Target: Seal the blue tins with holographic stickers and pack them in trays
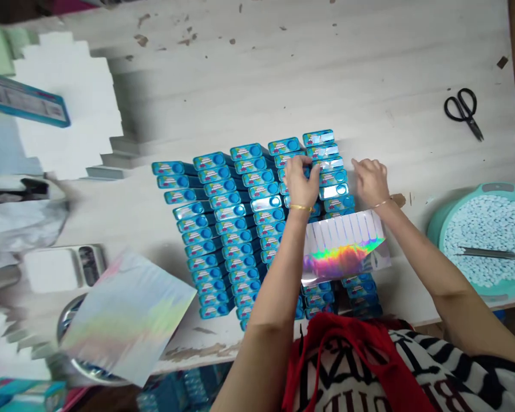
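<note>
Rows of small blue boxes (234, 223) with printed ends stand close together on the table. My left hand (301, 182) is over the right-hand rows, its fingers curled down and its thumb near the forefinger against a blue box (329, 164). Shiny clear strips lie on the ends of several boxes in that rightmost row. To the right of it is my right hand (372, 182), thumb and forefinger pinched together; anything between them is too small to make out. Below both hands, a glossy rainbow sticker sheet (343, 246) with narrow strips rests on the boxes.
Black scissors (466, 113) lie at the right. A turquoise basin (435, 226) of pale pellets holds tweezers (489, 252). On the left are stacked white card sheets (68, 109), a white scale (54, 269) and another rainbow sheet (131, 315) over a metal bowl (64, 320).
</note>
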The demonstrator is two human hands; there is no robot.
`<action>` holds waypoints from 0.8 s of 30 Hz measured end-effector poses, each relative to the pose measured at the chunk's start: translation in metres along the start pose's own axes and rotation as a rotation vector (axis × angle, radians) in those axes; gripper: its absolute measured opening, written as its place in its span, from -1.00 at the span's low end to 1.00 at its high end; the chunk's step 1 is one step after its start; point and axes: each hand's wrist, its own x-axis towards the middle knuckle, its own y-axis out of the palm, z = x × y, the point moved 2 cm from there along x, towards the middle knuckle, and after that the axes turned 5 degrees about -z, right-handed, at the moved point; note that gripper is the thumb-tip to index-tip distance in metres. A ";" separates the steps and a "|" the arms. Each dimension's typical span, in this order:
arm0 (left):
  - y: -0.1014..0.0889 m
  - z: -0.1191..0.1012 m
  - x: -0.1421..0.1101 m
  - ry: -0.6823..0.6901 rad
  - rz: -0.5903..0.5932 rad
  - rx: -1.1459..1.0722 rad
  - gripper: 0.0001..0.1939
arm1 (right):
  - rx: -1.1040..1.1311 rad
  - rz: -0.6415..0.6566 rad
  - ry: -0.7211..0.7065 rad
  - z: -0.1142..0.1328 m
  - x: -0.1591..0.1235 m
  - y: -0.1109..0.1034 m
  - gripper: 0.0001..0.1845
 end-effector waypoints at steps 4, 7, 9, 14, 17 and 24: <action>-0.069 0.024 -0.042 0.263 0.341 0.054 -0.79 | 0.085 -0.076 -0.112 0.049 -0.041 -0.010 -0.56; -0.102 0.045 -0.078 0.280 0.452 0.231 -0.76 | 0.127 0.028 -0.231 0.087 -0.071 0.006 -0.60; -0.108 0.054 -0.095 0.257 0.491 0.287 -0.78 | 0.111 0.097 -0.284 0.105 -0.083 0.022 -0.62; -0.105 0.056 -0.104 0.260 0.477 0.253 -0.78 | 0.057 0.207 -0.317 0.123 -0.088 0.045 -0.63; -0.106 0.055 -0.103 0.355 0.426 0.319 -0.74 | 0.045 0.247 -0.253 0.127 -0.083 0.047 -0.62; -0.101 0.063 -0.128 0.446 0.256 0.379 -0.72 | 0.007 0.272 -0.199 0.133 -0.079 0.050 -0.67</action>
